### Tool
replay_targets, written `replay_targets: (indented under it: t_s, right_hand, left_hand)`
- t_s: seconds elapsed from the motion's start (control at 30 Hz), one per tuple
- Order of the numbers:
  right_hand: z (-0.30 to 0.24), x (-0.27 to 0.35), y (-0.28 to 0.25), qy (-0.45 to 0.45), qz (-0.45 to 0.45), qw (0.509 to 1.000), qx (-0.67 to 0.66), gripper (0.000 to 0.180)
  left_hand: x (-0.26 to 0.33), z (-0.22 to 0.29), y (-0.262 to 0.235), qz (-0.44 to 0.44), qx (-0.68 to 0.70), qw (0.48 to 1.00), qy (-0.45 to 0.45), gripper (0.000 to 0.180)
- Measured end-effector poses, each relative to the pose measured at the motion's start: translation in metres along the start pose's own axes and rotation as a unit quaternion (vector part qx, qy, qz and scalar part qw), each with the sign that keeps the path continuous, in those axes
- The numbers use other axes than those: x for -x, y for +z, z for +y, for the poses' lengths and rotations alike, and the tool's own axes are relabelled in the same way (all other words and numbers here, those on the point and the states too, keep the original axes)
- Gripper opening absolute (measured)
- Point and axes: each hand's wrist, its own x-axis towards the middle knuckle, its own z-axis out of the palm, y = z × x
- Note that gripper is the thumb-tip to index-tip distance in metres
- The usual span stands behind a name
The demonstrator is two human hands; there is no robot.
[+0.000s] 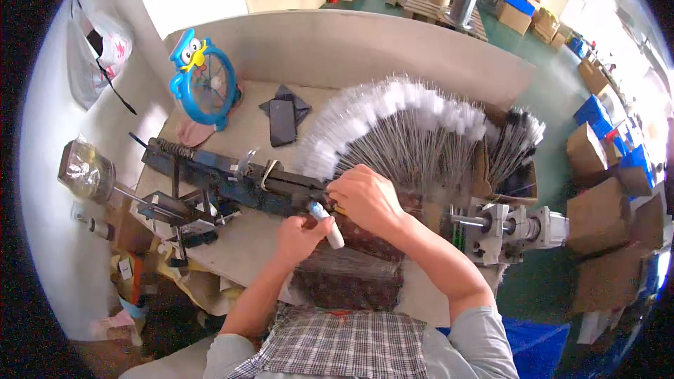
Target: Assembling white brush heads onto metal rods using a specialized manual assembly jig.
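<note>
Spreading across the beige worktable, wire brushes fan before green floor.

In my left hand I hold a small white brush, its thick bristle head slanting down to the right, its tip pointing up toward the dark metal machine that runs across the middle of the workbench. My right hand rests closed at the machine's right end, just above the brush
</note>
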Motion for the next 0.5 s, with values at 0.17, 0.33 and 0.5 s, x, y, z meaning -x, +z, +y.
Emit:
replay_targets:
  t_s: [0.17,0.33,0.5]
  right_hand:
    - [0.002,0.052,-0.02,-0.035,0.059,0.993,-0.097,0.019]
    - [0.024,0.077,0.024,0.006,0.013,0.993,-0.114,0.021]
    - [0.027,0.055,0.06,0.04,0.002,0.999,-0.031,0.025]
  left_hand:
    - [-0.001,-0.013,0.025,0.007,0.252,0.965,0.065,0.028]
    - [0.007,0.008,0.045,0.024,0.263,0.964,-0.006,0.017]
    - [0.0,0.01,0.02,0.009,0.001,1.0,0.005,0.028]
